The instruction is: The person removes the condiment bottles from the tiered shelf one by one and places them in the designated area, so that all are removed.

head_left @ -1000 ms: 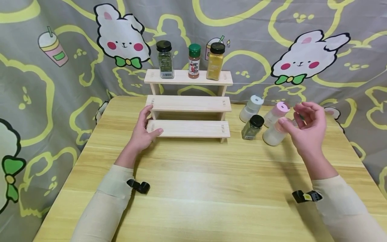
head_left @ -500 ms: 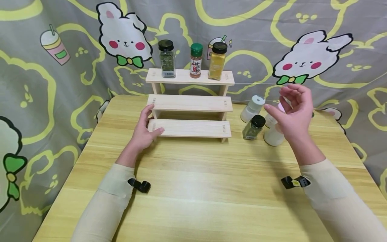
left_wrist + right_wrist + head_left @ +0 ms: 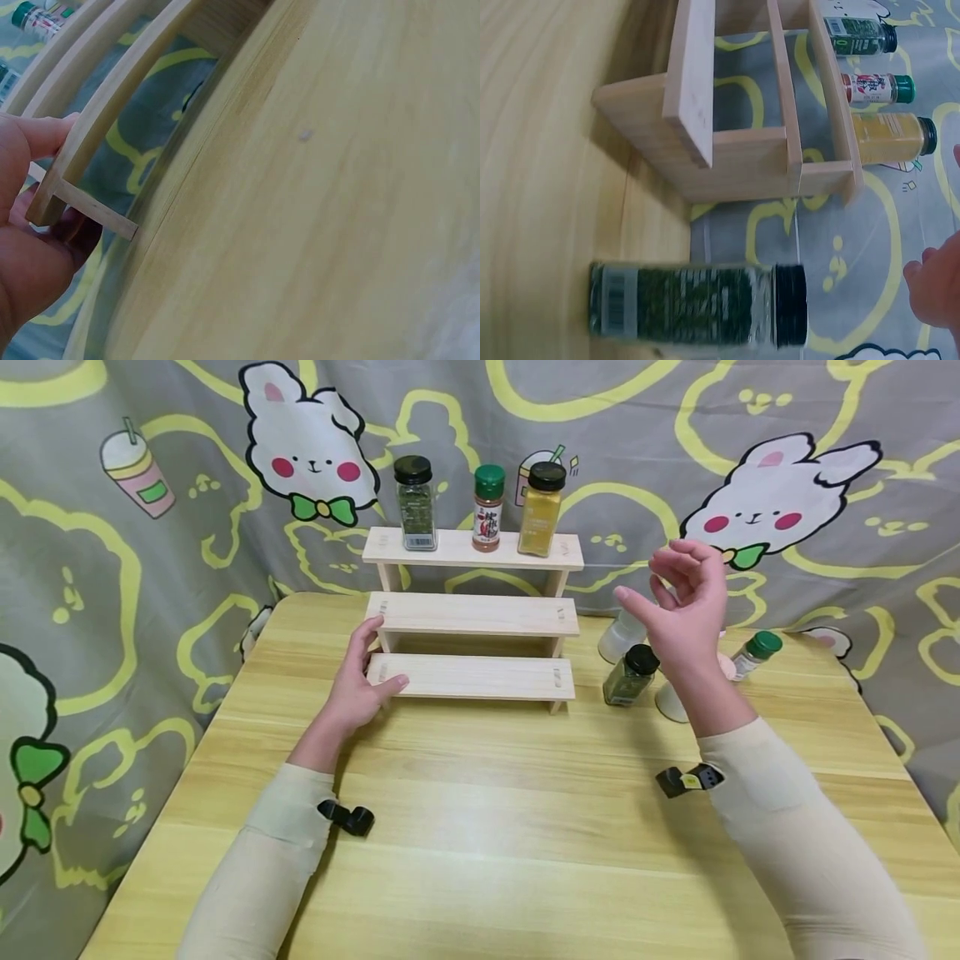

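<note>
My left hand (image 3: 354,687) grips the left end of a three-tier wooden spice rack (image 3: 472,612). In the left wrist view its thumb (image 3: 52,135) lies on the lowest board, with fingers behind and under it. My right hand (image 3: 686,614) hangs in the air right of the rack, fingers loosely bent, holding nothing. Below it stands a black-lidded jar of green herbs (image 3: 630,677), seen large as a herb jar (image 3: 690,304) in the right wrist view. A frosted bottle (image 3: 618,642) and a white bottle (image 3: 670,702) are partly hidden by the right hand and forearm.
On the top tier stand a black-capped herb jar (image 3: 417,510), a green-capped red spice bottle (image 3: 487,514) and a yellow spice jar (image 3: 540,518). Another green-capped bottle (image 3: 759,652) stands at the right. A patterned curtain (image 3: 630,435) hangs behind the wooden table (image 3: 480,843).
My right hand has moved left and up from over the bottles toward the rack, uncovering the green-capped bottle at the right. The left hand keeps its place on the rack.
</note>
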### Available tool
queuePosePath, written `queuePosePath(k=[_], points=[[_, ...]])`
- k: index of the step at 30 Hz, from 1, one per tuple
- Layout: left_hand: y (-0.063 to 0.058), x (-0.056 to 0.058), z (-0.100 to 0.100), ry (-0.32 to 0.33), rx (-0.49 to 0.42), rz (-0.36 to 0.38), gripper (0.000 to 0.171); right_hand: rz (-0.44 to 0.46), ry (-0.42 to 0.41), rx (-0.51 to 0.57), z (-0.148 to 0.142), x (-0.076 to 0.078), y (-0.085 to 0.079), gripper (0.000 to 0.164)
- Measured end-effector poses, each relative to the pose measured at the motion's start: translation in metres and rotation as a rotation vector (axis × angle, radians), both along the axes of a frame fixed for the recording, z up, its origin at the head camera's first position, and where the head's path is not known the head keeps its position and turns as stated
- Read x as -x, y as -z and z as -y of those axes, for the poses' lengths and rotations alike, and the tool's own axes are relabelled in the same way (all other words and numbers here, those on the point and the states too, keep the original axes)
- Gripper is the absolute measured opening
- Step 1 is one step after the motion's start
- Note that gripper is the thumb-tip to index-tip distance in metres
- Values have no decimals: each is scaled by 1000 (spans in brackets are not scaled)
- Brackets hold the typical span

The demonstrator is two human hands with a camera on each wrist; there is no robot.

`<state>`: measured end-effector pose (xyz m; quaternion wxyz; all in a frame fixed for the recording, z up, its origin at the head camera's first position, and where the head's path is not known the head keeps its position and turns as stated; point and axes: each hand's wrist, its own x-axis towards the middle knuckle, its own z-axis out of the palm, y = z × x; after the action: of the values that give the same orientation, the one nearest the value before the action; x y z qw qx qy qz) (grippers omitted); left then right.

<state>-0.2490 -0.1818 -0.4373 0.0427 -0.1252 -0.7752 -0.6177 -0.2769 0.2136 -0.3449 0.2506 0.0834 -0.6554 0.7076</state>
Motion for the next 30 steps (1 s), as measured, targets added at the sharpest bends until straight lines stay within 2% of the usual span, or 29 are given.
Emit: queuePosePath(k=[6,16,30], points=[[-1,-1,1,-3,3,-2,84,35,-17,3,17,15,-2,72],[0,0,0,3,-1,-26,83,89,13,-64,46,35,-3,73],[0,0,1,0,0,-9,83,100,44,-136,83,61,-7,76]])
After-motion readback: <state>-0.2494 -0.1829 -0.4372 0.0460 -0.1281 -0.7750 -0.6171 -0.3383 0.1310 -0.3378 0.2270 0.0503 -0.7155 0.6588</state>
